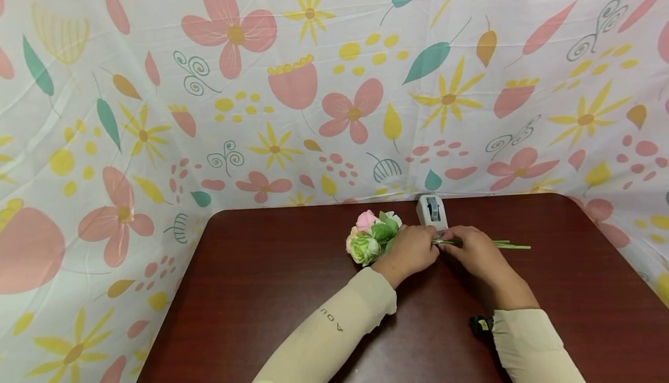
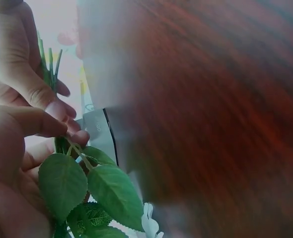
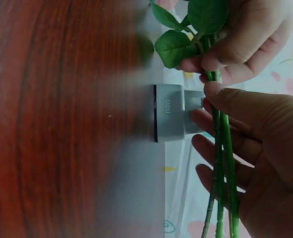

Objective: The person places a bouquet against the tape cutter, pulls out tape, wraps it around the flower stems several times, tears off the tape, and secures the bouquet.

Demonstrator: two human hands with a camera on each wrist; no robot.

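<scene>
Grips flower stems (image 3: 228,163) below leaves (image 3: 175,48) in curled fingers of left hand (image 1: 413,248). Pinches them just beside with right hand (image 1: 477,255), remaining fingers loosely spread, near tape dispenser (image 1: 432,212).

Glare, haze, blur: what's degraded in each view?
Head: mostly clear, faint sheen on the tabletop near the bottom edge; left wrist: pale haze beside the tape dispenser, wood grain soft; right wrist: similar haze by the dispenser, green stems crisper.
</scene>
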